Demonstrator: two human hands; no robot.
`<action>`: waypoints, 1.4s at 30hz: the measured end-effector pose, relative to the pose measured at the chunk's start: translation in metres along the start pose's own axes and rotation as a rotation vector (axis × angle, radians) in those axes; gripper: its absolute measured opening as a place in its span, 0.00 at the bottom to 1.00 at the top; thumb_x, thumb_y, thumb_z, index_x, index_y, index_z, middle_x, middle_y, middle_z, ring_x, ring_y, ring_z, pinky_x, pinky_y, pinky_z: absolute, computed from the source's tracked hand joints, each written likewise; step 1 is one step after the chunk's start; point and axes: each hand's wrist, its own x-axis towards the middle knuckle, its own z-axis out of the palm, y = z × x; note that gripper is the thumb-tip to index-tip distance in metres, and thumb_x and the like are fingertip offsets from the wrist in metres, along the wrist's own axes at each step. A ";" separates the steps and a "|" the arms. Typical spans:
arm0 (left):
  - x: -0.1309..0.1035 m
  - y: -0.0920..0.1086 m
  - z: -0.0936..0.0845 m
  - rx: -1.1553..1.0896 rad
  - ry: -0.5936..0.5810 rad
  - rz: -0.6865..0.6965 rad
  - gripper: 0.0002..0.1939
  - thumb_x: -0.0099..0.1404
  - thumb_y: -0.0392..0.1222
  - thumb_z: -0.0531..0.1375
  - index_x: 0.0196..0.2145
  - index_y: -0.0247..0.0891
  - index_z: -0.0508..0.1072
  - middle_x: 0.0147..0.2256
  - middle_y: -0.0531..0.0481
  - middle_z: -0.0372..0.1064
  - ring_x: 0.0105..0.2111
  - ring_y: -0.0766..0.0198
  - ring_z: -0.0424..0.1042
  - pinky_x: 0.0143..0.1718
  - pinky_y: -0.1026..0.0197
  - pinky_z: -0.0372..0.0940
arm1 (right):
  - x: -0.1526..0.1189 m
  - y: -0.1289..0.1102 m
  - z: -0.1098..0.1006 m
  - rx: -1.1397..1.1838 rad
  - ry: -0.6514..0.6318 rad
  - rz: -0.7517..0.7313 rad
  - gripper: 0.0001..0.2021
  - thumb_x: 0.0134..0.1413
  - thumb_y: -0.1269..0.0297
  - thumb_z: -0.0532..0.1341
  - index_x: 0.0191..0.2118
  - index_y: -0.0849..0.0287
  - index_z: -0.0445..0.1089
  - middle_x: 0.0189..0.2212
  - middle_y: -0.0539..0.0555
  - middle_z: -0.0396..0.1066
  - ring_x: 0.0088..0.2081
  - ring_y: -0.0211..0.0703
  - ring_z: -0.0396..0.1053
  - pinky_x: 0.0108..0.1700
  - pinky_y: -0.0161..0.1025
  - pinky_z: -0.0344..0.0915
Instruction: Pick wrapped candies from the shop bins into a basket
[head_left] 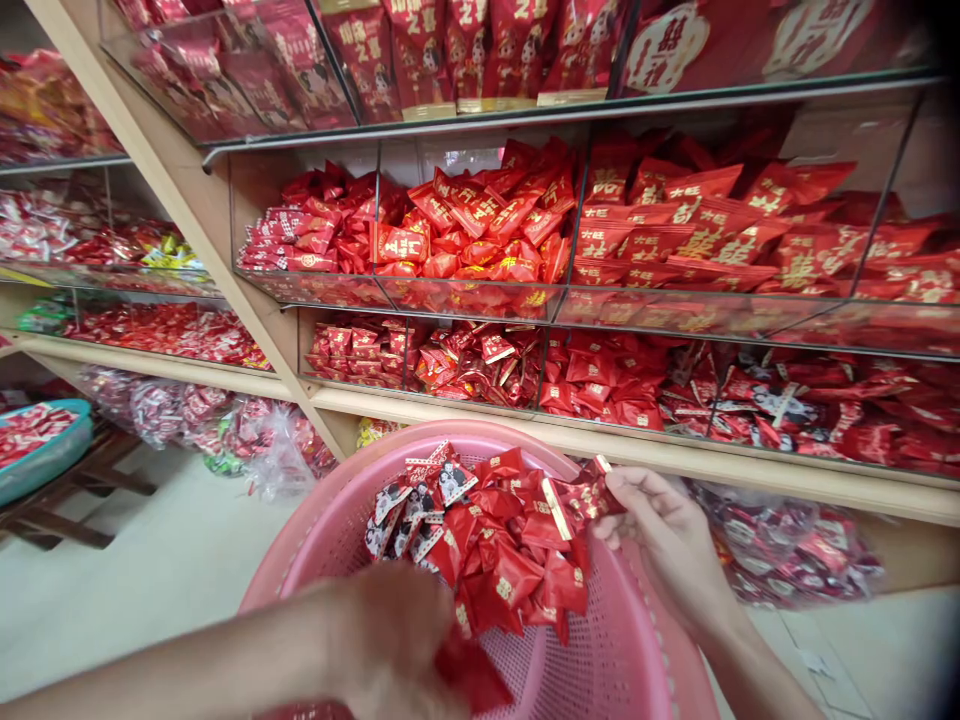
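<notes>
A pink perforated plastic basket [622,640] holds a heap of red wrapped candies [510,550] with gold print. Some black-and-white patterned candies [416,505] lie at the heap's left side. At the basket's right rim, my right hand [660,530] pinches a dark red candy packet [589,498] with a gold edge between thumb and fingers. My left hand [390,640] is low over the near left of the basket, smeared by motion. Its fingers are curled at a blurred red candy packet [472,672]; the fingertips are mostly hidden.
Shelves with clear bins of red candy packets [487,220] rise behind the basket. A wooden shelf edge [750,475] runs close past its far rim. Bagged candies [795,550] lie beneath the shelf. A teal basin [52,450] stands on a dark wooden stool [82,490] at left.
</notes>
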 end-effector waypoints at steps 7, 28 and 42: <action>0.060 -0.029 -0.080 -0.158 0.186 -0.172 0.25 0.58 0.55 0.47 0.28 0.31 0.73 0.22 0.48 0.65 0.20 0.66 0.59 0.21 0.63 0.51 | -0.004 -0.002 0.002 -0.012 0.035 -0.008 0.17 0.42 0.53 0.69 0.32 0.59 0.68 0.16 0.49 0.69 0.16 0.38 0.66 0.18 0.31 0.62; 0.049 -0.003 -0.051 0.213 0.271 -0.080 0.17 0.63 0.42 0.49 0.39 0.28 0.73 0.34 0.38 0.71 0.35 0.54 0.70 0.34 0.56 0.59 | -0.005 -0.001 -0.001 -0.039 0.038 0.011 0.17 0.42 0.53 0.69 0.32 0.59 0.67 0.15 0.48 0.68 0.17 0.38 0.67 0.19 0.30 0.63; -0.071 -0.115 0.032 -0.692 0.803 -0.559 0.41 0.53 0.64 0.54 0.58 0.37 0.57 0.57 0.38 0.59 0.53 0.46 0.64 0.47 0.51 0.66 | -0.010 -0.003 0.000 -0.180 -0.019 0.010 0.18 0.42 0.49 0.67 0.32 0.58 0.67 0.15 0.50 0.70 0.16 0.38 0.66 0.19 0.32 0.64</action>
